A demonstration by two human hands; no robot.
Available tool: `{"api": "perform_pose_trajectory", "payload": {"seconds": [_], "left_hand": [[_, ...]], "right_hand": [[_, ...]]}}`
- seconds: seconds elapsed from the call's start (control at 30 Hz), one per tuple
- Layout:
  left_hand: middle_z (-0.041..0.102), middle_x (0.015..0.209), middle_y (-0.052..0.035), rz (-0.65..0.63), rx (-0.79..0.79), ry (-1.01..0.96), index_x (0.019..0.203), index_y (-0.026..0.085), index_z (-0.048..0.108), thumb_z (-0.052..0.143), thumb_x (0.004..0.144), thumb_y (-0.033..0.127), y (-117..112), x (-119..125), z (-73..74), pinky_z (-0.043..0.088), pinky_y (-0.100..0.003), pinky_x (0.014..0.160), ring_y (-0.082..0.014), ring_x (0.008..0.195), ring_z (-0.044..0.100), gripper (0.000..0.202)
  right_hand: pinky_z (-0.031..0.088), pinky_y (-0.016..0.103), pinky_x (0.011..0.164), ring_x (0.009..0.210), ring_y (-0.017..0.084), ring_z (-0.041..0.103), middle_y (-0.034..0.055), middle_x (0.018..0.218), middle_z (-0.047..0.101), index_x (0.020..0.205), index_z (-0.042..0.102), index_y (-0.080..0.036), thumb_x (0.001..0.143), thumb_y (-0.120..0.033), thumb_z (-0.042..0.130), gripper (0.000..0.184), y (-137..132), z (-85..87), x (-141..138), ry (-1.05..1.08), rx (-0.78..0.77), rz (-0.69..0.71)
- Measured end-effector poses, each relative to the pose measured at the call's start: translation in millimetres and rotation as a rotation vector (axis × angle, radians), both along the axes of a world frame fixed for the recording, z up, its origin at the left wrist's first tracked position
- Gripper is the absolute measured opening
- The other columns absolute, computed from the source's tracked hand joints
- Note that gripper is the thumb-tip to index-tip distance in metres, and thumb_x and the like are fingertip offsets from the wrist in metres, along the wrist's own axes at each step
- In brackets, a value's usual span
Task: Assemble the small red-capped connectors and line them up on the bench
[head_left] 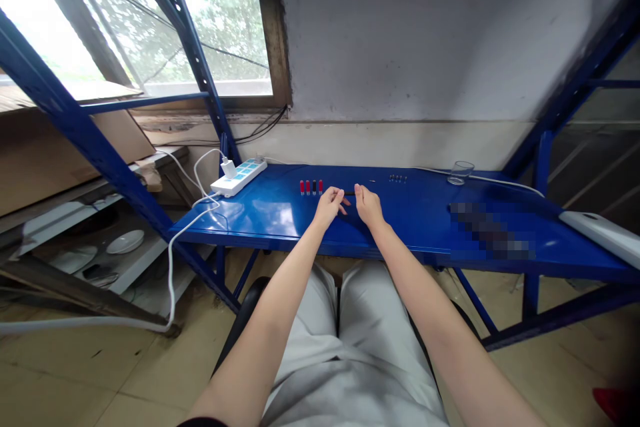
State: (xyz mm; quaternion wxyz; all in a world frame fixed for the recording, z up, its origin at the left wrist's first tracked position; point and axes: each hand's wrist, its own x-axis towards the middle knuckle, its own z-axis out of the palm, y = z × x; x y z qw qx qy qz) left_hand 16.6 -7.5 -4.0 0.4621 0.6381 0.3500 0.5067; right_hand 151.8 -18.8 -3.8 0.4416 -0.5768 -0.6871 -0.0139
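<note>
My left hand [329, 207] and my right hand [369, 204] meet close together just above the front half of the blue table. A short, thin dark rod [350, 193] spans the gap between their fingertips, with both hands pinched on its ends. Its kind is too small to make out, and the fingers hide its ends. Just beyond my left hand stands a row of several small red and black cylinders [308, 187] with pale lower ends. Behind my right hand lie a tiny metallic piece [372, 181] and a row of several small metallic bits [398, 178].
On the blue table [260, 213], a white power strip [239, 177] with a plugged-in charger sits at the left. A clear glass [460, 172] is at the back right. Nearer lies a blurred-out dark object [493, 230], with a white device [600, 237] at the right end.
</note>
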Motion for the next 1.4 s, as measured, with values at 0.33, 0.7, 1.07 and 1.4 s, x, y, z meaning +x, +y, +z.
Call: {"api": "perform_pose_trajectory", "payload": {"seconds": [0.33, 0.7, 1.07, 1.4], "left_hand": [[0.059, 0.054, 0.0003, 0.042, -0.061, 0.02, 0.069, 0.017, 0.043, 0.043, 0.083, 0.049, -1.0, 1.8, 2.7, 0.034, -0.017, 0.04, -0.0074, 0.039, 0.053, 0.035], [0.058, 0.048, -0.0015, 0.072, -0.068, 0.042, 0.065, 0.016, 0.044, 0.04, 0.082, 0.054, -2.3, 1.7, 3.4, 0.033, -0.017, 0.039, -0.0079, 0.038, 0.052, 0.042], [0.063, 0.065, -0.0016, 0.05, 0.039, -0.023, 0.088, 0.015, 0.053, 0.053, 0.078, 0.041, -0.8, -1.0, 1.3, 0.038, -0.018, 0.043, -0.0068, 0.041, 0.053, 0.028], [0.061, 0.06, -0.0002, 0.055, -0.007, -0.02, 0.074, 0.015, 0.049, 0.049, 0.08, 0.047, 0.8, -0.2, 0.4, 0.035, -0.018, 0.041, -0.0065, 0.039, 0.052, 0.033]], "right_hand": [[0.028, 0.027, 0.054, 0.054, 0.017, 0.05, 0.0043, 0.058, 0.054, 0.067, 0.047, -0.021, 0.091, -0.05, 0.013, 0.051, -3.2, 2.7, -1.9, -0.001, -0.004, 0.009], [0.029, 0.027, 0.054, 0.053, 0.016, 0.049, 0.0035, 0.057, 0.053, 0.066, 0.046, -0.021, 0.091, -0.051, 0.013, 0.051, 1.2, -2.1, 0.0, 0.005, 0.01, 0.014], [0.028, 0.026, 0.053, 0.053, 0.017, 0.05, 0.0037, 0.058, 0.053, 0.067, 0.046, -0.022, 0.091, -0.051, 0.013, 0.05, 2.1, -2.3, 2.2, 0.044, -0.002, -0.029], [0.029, 0.026, 0.054, 0.055, 0.017, 0.051, 0.0041, 0.059, 0.055, 0.066, 0.044, -0.022, 0.091, -0.049, 0.015, 0.047, -0.9, 0.9, -0.3, 0.056, -0.002, -0.002]]}}
